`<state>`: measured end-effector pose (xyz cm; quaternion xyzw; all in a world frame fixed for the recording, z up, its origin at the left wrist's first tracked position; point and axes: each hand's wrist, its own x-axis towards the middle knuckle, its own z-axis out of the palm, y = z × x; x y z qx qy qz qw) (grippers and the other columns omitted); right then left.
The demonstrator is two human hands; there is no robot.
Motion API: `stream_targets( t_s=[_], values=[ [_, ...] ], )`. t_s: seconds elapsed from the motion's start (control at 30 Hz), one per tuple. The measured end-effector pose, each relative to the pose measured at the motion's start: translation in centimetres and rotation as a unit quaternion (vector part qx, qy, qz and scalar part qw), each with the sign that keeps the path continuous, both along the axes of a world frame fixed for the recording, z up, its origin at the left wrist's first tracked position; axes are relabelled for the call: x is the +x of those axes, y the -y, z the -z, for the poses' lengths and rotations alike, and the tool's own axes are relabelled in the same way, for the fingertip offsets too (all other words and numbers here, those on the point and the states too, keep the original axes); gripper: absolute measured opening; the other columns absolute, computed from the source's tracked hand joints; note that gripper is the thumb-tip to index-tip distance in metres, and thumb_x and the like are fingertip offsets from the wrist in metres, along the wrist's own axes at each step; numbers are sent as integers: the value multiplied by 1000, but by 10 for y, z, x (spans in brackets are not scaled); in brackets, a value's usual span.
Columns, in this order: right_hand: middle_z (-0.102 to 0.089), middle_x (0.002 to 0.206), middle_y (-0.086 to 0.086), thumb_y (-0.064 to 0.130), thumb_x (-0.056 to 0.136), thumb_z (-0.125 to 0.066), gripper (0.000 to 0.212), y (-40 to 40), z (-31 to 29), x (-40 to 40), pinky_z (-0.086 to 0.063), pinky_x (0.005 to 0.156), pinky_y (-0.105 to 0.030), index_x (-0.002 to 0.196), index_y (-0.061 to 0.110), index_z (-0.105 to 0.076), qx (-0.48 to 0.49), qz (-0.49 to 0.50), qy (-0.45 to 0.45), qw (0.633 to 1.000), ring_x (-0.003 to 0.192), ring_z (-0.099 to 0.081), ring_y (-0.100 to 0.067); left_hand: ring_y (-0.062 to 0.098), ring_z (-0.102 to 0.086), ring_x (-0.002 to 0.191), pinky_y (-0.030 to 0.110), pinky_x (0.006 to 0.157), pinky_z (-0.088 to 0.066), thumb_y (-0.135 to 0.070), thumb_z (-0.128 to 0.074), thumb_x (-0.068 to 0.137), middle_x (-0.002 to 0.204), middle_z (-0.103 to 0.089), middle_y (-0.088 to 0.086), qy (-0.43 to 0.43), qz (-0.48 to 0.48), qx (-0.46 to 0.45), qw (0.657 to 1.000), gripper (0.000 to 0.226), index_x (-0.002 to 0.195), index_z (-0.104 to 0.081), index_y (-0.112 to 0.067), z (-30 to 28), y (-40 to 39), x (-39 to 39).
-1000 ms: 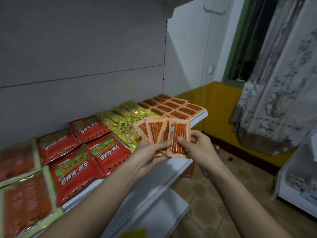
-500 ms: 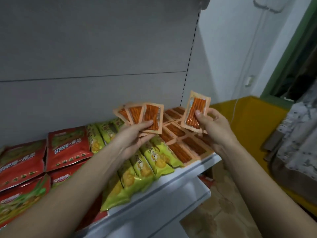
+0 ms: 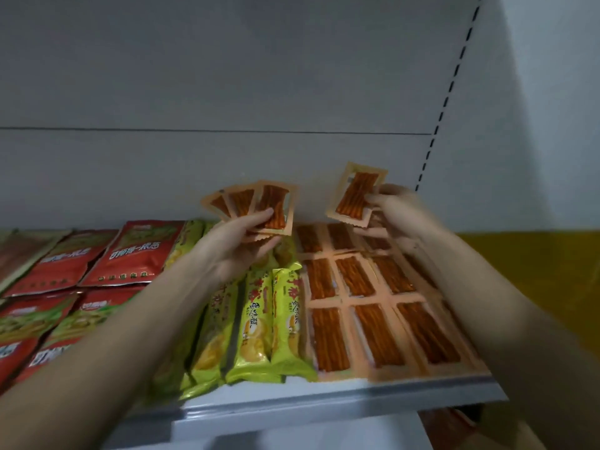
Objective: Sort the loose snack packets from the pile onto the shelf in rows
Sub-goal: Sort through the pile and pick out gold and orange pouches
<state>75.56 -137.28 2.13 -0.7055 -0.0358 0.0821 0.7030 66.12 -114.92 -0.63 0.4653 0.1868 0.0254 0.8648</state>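
Her right hand (image 3: 394,211) pinches one orange packet (image 3: 356,193) upright, long axis tilted, just above the back row of packets (image 3: 341,237) on the shelf (image 3: 324,404), while her left hand (image 3: 240,238) grips a fan of packets (image 3: 256,203).

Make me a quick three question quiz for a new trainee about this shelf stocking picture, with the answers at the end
1. True or false: the right hand holds a single orange packet lifted above the shelf.
2. Which packets lie directly to the left of the orange rows on the shelf?
A. red packets
B. yellow-green packets
C. blue packets
3. Fill in the missing word: the left hand grips a fanned bunch of ____ packets.

Key
1. True; the thumb pins it against the fingers.
2. B; the yellow-green packets sit between the red packets and the orange rows.
3. orange
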Motion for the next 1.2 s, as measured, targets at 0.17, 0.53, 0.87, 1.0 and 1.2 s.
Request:
stream_targets(
  t_s=[0.17, 0.53, 0.87, 1.0, 1.2],
  values=[
    [-73, 82, -4, 8, 94, -61, 9, 14, 0, 29, -58, 60, -30, 100, 9, -68, -53, -53, 52, 996, 73, -72, -14, 14, -75, 77, 24, 55, -59, -5, -66, 91, 86, -77, 4, 8, -90, -30, 995, 12, 94, -71, -15, 0, 25, -4],
    [-67, 101, -24, 6, 92, -65, 26, -34, 55, 81, -52, 40, -26, 115, -4, -57, -196, -111, 49, 973, 58, -68, -25, 15, -72, 59, 21, 53, -57, -7, -64, 94, 70, -73, 10, -10, -188, -22, 982, 5, 91, -66, -4, 9, 46, -25],
    [-68, 104, -22, 14, 90, -66, 37, -64, 63, 71, -55, 64, -34, 118, -2, -48, -405, -163, 160, 885, 87, -69, -35, 17, -73, 60, 23, 46, -56, -6, -67, 91, 71, -74, 11, -17, -197, -22, 980, 5, 92, -65, -1, 6, 42, -24],
    [-59, 125, -22, 13, 93, -60, 47, -60, 69, 67, -45, 73, -32, 133, 2, -37, -481, -134, 196, 844, 112, -60, -38, 18, -74, 65, 24, 48, -57, -5, -69, 89, 78, -74, 12, -16, -188, -12, 982, 12, 100, -66, -1, 8, 40, -23],
    [-67, 96, -10, 42, 97, -53, 31, -53, 65, 63, -53, 78, -40, 107, 13, -51, -406, -120, 230, 876, 92, -65, -33, 18, -74, 64, 23, 48, -57, -2, -69, 89, 81, -74, 14, -14, -165, 4, 986, 10, 98, -66, 1, 9, 44, -10]
  ],
)
